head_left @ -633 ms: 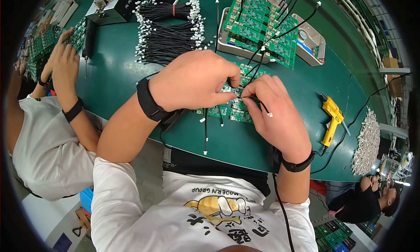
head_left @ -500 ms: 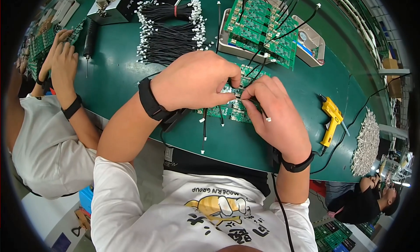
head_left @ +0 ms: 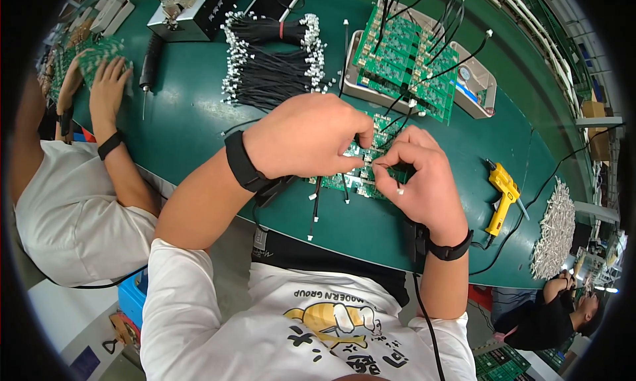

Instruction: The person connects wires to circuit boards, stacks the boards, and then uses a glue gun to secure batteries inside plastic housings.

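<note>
Green circuit boards [head_left: 363, 186] lie on the table, partly covered by my hands. My left hand [head_left: 308, 135] reaches over them from the left, curled, with thumb and index finger on either side of a spot on the boards. Its other fingers are hidden. Close to its right, my right hand [head_left: 427, 176] pinches a thin black cable between thumb and index finger. The cable's white plug [head_left: 400, 191] shows against the palm. Several black cables with white plugs [head_left: 316, 219] hang from the boards toward the table's near edge.
Bundled black cables [head_left: 275, 63] lie behind my left hand. A beige tray [head_left: 358, 83] bears wired green boards [head_left: 404, 56]. To the right are a yellow glue gun [head_left: 505, 192] and a white pile of small parts [head_left: 555, 232]. A screwdriver [head_left: 151, 63] and a co-worker's hand [head_left: 109, 90] are left.
The view has shifted, so the table's things sit slightly lower and further right. My hands stay close together over the boards. At left, the co-worker's hands have moved against a green board.
</note>
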